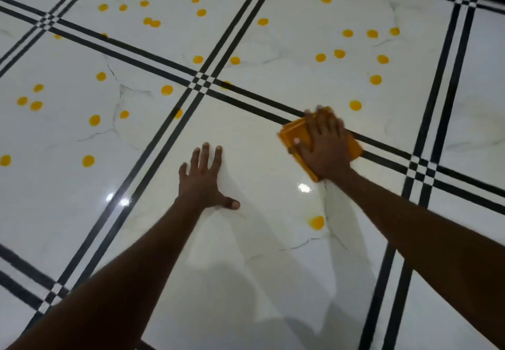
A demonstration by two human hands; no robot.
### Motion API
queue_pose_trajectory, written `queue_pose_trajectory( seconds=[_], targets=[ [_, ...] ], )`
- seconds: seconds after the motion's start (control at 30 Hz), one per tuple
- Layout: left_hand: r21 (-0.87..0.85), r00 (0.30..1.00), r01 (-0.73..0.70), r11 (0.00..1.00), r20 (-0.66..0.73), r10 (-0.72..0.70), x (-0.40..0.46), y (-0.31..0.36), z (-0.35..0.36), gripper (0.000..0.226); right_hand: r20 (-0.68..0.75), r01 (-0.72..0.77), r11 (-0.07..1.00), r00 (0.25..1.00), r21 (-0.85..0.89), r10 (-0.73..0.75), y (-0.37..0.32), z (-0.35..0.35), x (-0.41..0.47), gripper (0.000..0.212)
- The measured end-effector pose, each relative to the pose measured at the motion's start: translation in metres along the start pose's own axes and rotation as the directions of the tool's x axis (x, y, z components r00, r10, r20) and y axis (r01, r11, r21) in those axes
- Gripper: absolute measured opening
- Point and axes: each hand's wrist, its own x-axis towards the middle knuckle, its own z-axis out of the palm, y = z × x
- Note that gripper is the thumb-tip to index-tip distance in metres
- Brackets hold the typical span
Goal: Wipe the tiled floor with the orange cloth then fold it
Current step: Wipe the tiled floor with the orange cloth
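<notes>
- Orange cloth (296, 134): lay flat on the tiled floor (259, 164), folded into a compact pad, straddling the black double border line at the far right corner of the near tile.
- Right hand (325, 145): pressed palm-down on top of the cloth, grip spread, fingers straight and pointing away from the body; slight blur at the fingertips, so exact finger spacing not determinable.
- Left hand (203, 177): planted flat on bare tile, well apart from the cloth and to its left, fingers splayed, holding nothing; judged to serve as a brace.
- Long axis of the cloth: ran diagonally, from near-right to far-left, roughly in line with the right forearm.
- Yellow spots (355, 105): scattered over the tiles beyond and to the left; nearest one just beyond the fingertips, another (317, 222) on the near side, between the arms.
- Judged bearing for the next stroke: forward and slightly right, with the right hand the nearer by direct contact.
- Folding step: not yet begun; wiping judged in progress.
</notes>
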Motion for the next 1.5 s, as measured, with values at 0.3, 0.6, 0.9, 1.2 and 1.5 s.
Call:
queue_pose_trajectory(
  seconds=[0.3, 0.6, 0.9, 1.2, 1.5],
  targets=[
    [0.018, 1.000, -0.012, 1.000, 0.017, 0.012, 0.001, 0.005, 0.003, 0.155, 0.101, 0.043, 0.997, 0.994, 0.065, -0.050, -0.061, 0.010, -0.194, 0.090],
    [0.023, 1.000, -0.011, 1.000, 0.027, 0.010, 0.002, 0.003, 0.001, 0.156, -0.053, -0.295, 0.954, 0.953, 0.047, 0.297, -0.002, -0.001, -0.109, 0.083],
    [0.010, 1.000, -0.016, 1.000, 0.016, 0.015, 0.004, -0.002, 0.003, 0.157, 0.002, 0.017, 1.000, 1.000, 0.018, -0.017, -0.008, 0.008, -0.059, 0.082],
    [0.049, 1.000, 0.007, 0.999, -0.008, -0.007, 0.008, 0.032, -0.011, 0.156, -0.026, -0.089, 0.996, 0.996, 0.014, 0.089, -0.032, 0.011, -0.110, 0.088],
    [0.098, 0.986, -0.160, 0.982, -0.035, 0.164, 0.047, 0.105, -0.019, 0.153, -0.165, -0.562, 0.824, 0.808, 0.073, 0.565, 0.053, -0.003, -0.070, 0.085]
  ],
)
